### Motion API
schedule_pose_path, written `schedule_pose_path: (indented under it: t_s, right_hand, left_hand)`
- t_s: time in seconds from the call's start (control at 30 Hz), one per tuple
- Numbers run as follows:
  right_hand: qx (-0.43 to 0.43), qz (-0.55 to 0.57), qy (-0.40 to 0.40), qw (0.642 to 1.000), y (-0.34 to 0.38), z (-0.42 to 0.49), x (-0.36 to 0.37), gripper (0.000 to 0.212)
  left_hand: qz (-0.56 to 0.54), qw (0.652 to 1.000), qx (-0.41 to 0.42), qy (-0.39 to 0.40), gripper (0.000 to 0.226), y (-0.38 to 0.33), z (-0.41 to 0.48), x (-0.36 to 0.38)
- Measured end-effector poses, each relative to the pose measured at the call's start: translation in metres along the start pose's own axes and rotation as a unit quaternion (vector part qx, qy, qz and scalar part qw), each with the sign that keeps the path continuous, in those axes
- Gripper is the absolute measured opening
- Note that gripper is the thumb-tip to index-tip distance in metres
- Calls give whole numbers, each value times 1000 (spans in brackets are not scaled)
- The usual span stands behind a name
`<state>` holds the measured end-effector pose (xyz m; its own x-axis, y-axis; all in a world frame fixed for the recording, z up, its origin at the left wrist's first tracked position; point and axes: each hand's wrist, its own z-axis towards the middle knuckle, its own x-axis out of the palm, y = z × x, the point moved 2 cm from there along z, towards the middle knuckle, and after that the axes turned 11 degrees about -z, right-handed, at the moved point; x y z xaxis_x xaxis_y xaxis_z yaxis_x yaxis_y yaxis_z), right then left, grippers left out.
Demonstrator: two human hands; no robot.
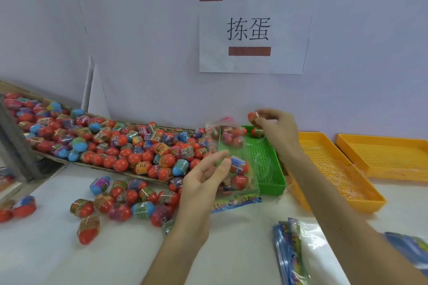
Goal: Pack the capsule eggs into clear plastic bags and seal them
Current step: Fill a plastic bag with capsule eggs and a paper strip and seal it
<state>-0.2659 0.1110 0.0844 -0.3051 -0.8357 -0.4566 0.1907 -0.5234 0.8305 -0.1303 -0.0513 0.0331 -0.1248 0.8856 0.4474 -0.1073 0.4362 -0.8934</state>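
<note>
Head view: A white table (58, 250) stands against a pale wall with a paper sign (254, 30) at 12 o'clock. A big pile of capsule eggs (120, 146) lies at 9 o'clock. A green tray (268, 169) sits in the middle, with yellow trays (335, 169) at 3 o'clock. The left hand (203, 183) pinches a clear bag (234, 164) of eggs over the green tray. The bag's long side runs from 6 up to 12 o'clock, mouth on top. The right hand (275, 127) grips a red egg (253, 117) just above the mouth. Empty bags (291, 250) lie at 5 o'clock.
</note>
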Motion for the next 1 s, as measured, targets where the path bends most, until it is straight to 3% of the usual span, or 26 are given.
schedule_pose_path:
  t_s: [0.07,0.13,0.2,0.3,0.47,0.57,0.7,0.77,0.93,1.0]
  right_hand:
    - [-51,117,26,992,29,-19,-26,25]
    - [-141,140,70,978,60,-36,-48,27]
    - [-221,112,121,961,84,-48,-63,24]
    - [-291,-17,164,942,97,-57,-68,20]
    - [-308,-146,153,928,90,-60,-53,26]
    - [-325,-207,141,912,88,-60,-49,23]
    - [-333,-251,183,890,90,-63,-41,13]
    - [-312,-269,218,885,89,-63,-38,20]
    - [-282,-273,309,866,85,-65,-40,37]
    - [-290,-238,281,883,81,-69,-44,40]
  left_hand:
    - [0,1000,2,5,53,0,-1,1]
    - [14,1000,8,16,51,1,-2,2]
    - [25,999,19,25,48,0,-2,2]
    - [45,998,28,33,38,-1,-2,3]
    - [72,995,51,37,24,-1,-4,4]
    - [72,995,59,39,30,-2,-4,5]
    - [67,995,64,37,43,0,-4,5]
    - [64,994,77,40,31,-1,-4,5]
    - [44,995,79,40,28,-4,-4,6]
    - [40,995,83,49,19,-6,-6,8]
